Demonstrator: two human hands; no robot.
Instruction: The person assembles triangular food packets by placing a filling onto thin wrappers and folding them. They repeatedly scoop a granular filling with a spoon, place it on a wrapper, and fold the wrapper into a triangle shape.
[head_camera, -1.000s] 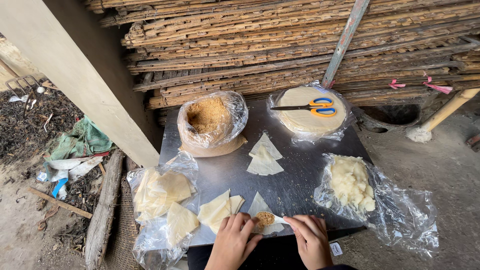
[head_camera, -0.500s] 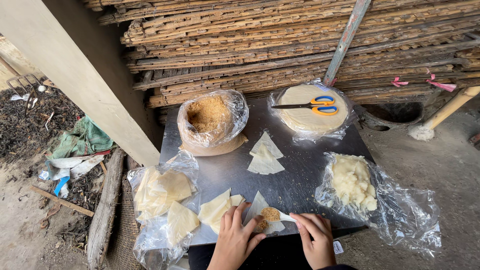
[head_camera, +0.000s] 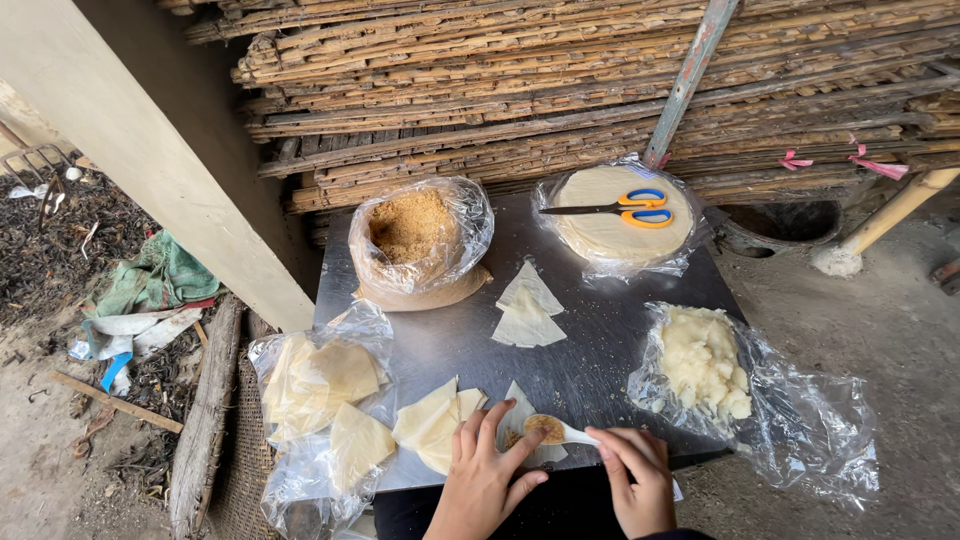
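My left hand (head_camera: 483, 478) rests with spread fingers on a pale triangular dough wrapper (head_camera: 520, 412) at the near edge of the metal table (head_camera: 590, 345). My right hand (head_camera: 634, 476) holds a small white spoon (head_camera: 562, 431) heaped with brown crumbly filling just above that wrapper. Beside the left hand lies a small pile of folded wrappers (head_camera: 432, 422). Two loose triangular wrappers (head_camera: 528, 308) lie in the middle of the table.
A plastic-lined bowl of brown filling (head_camera: 417, 237) stands at the back left. Round dough sheets (head_camera: 612, 225) with orange-handled scissors (head_camera: 632, 208) sit at the back right. A bag of white mash (head_camera: 704, 362) lies right, bagged wrappers (head_camera: 318, 383) left. Behind are stacked bamboo (head_camera: 560, 90) and a concrete post (head_camera: 160, 150).
The spoon of filling has come over the wrapper under my hands. My left hand has spread wider on the wrapper. The view has shifted slightly.
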